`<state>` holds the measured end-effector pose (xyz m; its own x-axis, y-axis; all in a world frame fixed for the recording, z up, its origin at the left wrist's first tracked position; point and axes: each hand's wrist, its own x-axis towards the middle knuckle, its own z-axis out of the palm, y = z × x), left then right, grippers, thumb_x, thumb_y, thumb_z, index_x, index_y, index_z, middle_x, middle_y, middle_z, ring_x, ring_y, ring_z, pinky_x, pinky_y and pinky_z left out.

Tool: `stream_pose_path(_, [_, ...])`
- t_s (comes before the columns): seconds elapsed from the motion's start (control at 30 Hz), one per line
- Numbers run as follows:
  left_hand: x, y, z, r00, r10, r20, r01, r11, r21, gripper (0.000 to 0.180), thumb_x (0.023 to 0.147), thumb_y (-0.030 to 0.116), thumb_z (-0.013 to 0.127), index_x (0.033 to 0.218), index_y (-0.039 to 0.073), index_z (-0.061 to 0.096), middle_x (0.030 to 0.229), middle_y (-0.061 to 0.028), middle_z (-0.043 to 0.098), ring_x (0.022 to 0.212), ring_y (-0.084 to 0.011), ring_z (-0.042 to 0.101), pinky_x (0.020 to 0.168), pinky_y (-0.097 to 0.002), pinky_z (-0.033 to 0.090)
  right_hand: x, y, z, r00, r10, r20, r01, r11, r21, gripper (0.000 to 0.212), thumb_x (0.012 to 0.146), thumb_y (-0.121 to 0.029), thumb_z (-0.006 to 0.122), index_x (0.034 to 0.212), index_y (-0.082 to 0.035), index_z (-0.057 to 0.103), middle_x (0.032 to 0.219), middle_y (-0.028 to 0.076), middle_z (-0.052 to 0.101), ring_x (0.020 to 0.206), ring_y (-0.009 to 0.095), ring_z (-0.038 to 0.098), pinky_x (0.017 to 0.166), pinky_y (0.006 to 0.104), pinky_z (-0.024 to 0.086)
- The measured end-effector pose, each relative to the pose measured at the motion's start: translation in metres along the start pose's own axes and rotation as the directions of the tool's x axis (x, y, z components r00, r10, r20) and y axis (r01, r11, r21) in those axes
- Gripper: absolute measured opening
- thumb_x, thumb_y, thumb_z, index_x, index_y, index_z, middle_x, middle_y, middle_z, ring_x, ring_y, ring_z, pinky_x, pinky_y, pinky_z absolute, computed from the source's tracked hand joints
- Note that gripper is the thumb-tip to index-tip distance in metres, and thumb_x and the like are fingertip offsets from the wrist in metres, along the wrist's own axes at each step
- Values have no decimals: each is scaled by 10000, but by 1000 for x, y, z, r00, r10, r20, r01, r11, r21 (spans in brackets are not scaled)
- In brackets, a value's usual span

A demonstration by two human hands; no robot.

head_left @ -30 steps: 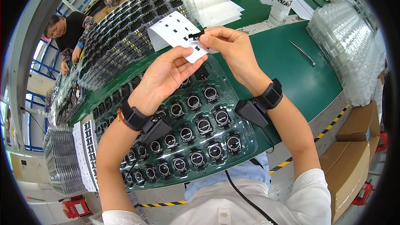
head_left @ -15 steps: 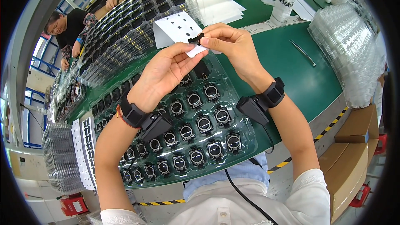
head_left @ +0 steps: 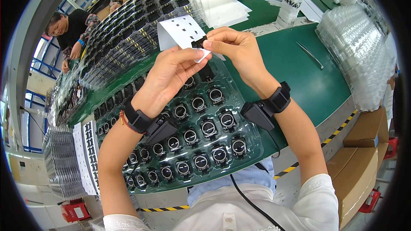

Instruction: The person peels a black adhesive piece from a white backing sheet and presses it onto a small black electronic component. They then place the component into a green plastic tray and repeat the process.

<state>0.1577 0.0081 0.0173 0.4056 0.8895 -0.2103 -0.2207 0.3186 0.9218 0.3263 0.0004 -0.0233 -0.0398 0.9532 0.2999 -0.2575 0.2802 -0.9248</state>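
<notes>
Hands raised over clear plastic tray of round black parts (head_left: pixel 250 143): your right hand (head_left: pixel 239 49) pinches small black component (head_left: pixel 199 42); left hand (head_left: pixel 171 72) pinches white sticker sheet w/ black squares (head_left: pixel 180 32).

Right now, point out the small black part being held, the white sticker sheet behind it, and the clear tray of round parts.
small black part (head_left: pixel 199 42), head view, on its dark top face.
white sticker sheet (head_left: pixel 177 32), head view, on its middle.
clear tray (head_left: pixel 252 145), head view, on its right rim.

Both hands, left hand (head_left: pixel 171 70), right hand (head_left: pixel 237 49), pinching small black part (head_left: pixel 198 42), white sticker sheet (head_left: pixel 180 32), above clear tray (head_left: pixel 192 139)
</notes>
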Motion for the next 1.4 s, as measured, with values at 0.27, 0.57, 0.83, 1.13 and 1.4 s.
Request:
stream_pose_path(0.27, [4,-7,0,999,30,21,-31,999,26,234,791,28,621,997,-36,530,960,-91,616,872,-146,611,813,-258,491,-3,-5,3,999,-30,20,30,1000,8,85,778,-53,673,814,23,680,946,47,619,805,92,563,740,220,440])
stream_pose_path(0.57, [3,-11,5,997,77,-15,-77,997,23,266,790,29,620,1039,-9,535,968,-72,619,854,-129,607,774,-248,489,-2,-1,2,999,42,-10,-41,996,84,115,795,-71,658,847,31,672,922,61,629,831,107,574,772,229,442])
stream_pose_path(0.83, [3,-10,4,996,88,1,-87,993,75,275,788,22,613,1048,-13,531,975,-77,620,842,-130,609,775,-248,491,0,3,-1,983,171,65,-183,920,346,173,836,-103,620,952,23,642,897,74,639,843,134,587,820,259,455])
stream_pose_path(1.13, [-9,-15,-3,995,-84,58,73,983,168,306,810,56,615,1071,-61,507,963,-102,626,831,-149,629,736,-242,520,5,3,-8,986,153,-63,-127,943,308,157,864,-148,609,947,-18,633,878,49,637,794,107,582,756,237,462])
stream_pose_path(1.4, [-22,1,-30,961,-275,2,191,672,716,263,845,155,609,980,-65,561,826,-101,642,701,-162,652,605,-270,525,7,4,-11,991,48,-124,-30,989,143,175,869,-147,602,970,-5,619,891,45,637,791,96,583,743,228,461])
